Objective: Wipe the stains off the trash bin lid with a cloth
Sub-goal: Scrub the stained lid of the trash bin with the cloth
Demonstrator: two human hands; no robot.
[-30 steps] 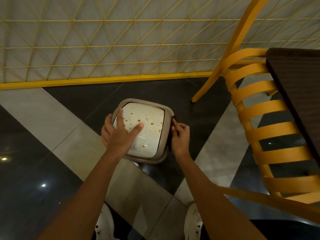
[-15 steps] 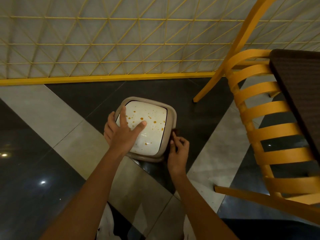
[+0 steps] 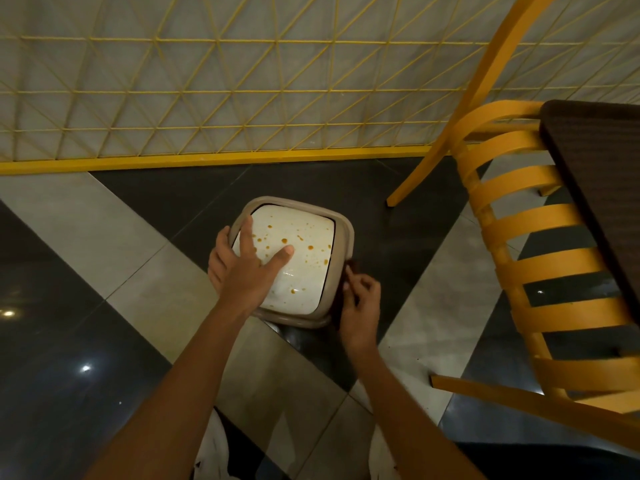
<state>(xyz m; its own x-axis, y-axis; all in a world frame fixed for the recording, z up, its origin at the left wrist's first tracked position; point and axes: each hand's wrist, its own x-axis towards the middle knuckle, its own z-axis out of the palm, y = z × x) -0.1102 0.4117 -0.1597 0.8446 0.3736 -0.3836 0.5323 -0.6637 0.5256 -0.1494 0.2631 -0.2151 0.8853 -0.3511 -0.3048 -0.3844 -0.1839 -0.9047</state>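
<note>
White glossy plastic, square with rounded corners: trash bin lid (image 3: 304,271), seated inside a beige plastic rim (image 3: 343,237), bin standing on a floor of dark and pale tiles (image 3: 104,237) near the foot of a yellow wire-mesh fence (image 3: 242,81). Orange-brown stains (image 3: 284,241) scattered over the far half of the lid and down toward its right edge, plus one lone spot close to the near edge. None wiped yet, judging by the spread.

Left hand (image 3: 242,271) spread wide on the lid's near-left corner, forefinger and thumb straight on the white surface, other fingers draped over the left rim. Holding nothing, apparently steadying the bin.

Right hand (image 3: 360,303) just outside the right rim, toward the near-right corner, fingers curled and pinching a dark brown cloth (image 3: 354,265). Cloth mostly lost against the dark tile and the bin's side, so fold and extent impossible to tell.

Relation to mind: stains lying to the left of and beyond the cloth hand, up over the rim and across the lid toward its far-left corner. Right hand plainly nearer the right-edge spots, left thumb just beside the central ones.

Likely next: lift cloth over the right rim, lay flat, sweep leftward and away. Possibly shift the left hand aside to free the spots by its thumb.

Yellow slatted chair (image 3: 536,220) and dark tabletop (image 3: 606,168) well apart to the right.
</note>
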